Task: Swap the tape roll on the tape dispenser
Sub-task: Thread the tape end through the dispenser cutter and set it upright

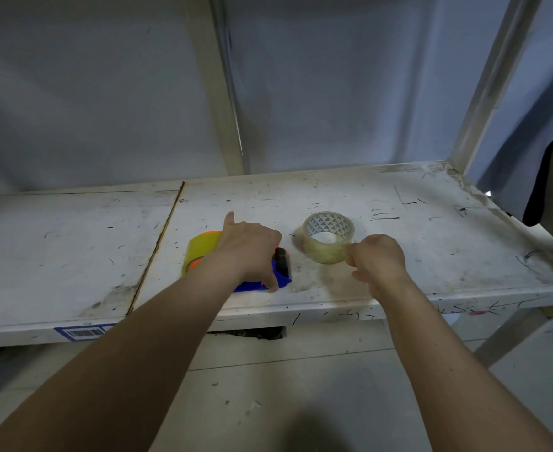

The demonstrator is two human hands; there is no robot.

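Observation:
A blue tape dispenser (281,278) lies on the white shelf (431,256), with a yellowish tape roll (200,251) on an orange core mounted at its left end. My left hand (252,252) rests over the dispenser and grips it, hiding most of its body. To the right stands a clear tape roll (329,238) with a triangle-patterned core, lying flat. My right hand (378,261) pinches the near right edge of the clear roll with its fingertips.
The shelf is scuffed, with a seam (157,246) running front to back left of the dispenser. A barcode label (84,332) sits on its front lip. Metal uprights (219,93) rise behind, and a dark object (552,177) hangs at far right.

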